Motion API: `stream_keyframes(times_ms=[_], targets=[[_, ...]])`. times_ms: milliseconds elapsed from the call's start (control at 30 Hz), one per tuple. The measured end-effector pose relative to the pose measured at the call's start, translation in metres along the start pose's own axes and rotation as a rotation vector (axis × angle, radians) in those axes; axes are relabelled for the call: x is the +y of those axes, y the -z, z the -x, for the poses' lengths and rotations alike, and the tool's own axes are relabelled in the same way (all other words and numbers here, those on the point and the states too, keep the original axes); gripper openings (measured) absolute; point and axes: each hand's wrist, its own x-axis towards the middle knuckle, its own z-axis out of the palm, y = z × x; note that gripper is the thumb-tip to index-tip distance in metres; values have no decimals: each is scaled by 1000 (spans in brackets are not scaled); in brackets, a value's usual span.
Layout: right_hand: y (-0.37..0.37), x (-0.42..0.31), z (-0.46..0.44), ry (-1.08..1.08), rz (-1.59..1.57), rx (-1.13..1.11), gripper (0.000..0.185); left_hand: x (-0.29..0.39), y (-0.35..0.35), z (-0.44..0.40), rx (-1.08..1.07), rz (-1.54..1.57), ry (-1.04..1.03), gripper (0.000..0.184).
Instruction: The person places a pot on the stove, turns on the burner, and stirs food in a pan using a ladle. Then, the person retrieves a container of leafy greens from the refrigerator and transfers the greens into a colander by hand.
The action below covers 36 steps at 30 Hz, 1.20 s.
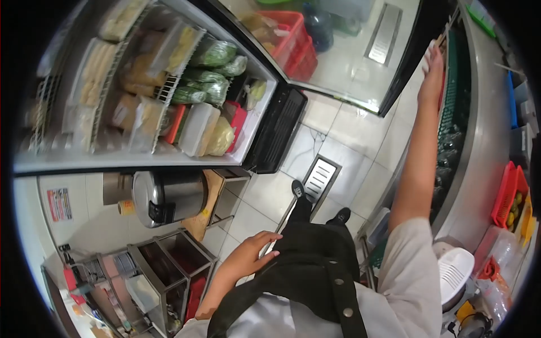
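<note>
Reaching right of an open fridge.
On its near side, with left hand empty, fingers loosely spread; past its door, with right hand beside a green crate, grip impossible to tell. Could pinch knuckles on any door swing.

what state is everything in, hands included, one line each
left hand: empty, fingers apart and loosely bent, in front of the apron
right hand: arm stretched out, grip unclear
fridge door: swung open
fridge: open, shelves stocked
green bundles: wrapped in clear plastic
steel cooker: lid on
floor drain: covered by a slotted grate
red basket: holding yellow-green items
apron: worn
</note>
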Motion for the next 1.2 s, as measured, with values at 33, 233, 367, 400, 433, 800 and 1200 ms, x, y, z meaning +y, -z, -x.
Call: stream_keyframes(times_ms=[33, 233, 367, 400, 433, 800, 1200], targets=[[16, 65, 36, 92, 70, -44, 55, -18, 0, -21, -31, -42, -3, 33], [139, 356, 456, -837, 1011, -517, 64, -111, 9, -134, -131, -108, 1, 35], [123, 293, 580, -586, 1372, -869, 44, -153, 21, -172, -38, -72, 32, 36], [118, 299, 584, -598, 1233, -826, 37, -163, 24, -178, -22, -70, 53, 36], [121, 317, 593, -767, 1063, -790, 33, -172, 26, -183, -8, -112, 40, 38], [42, 338, 496, -920, 693, -492, 30, -227, 65, -181, 492, 93, 127, 61], [-385, 131, 367, -218, -149, -1243, 45, -405, 303, -172, 1549, 750, 11, 64]])
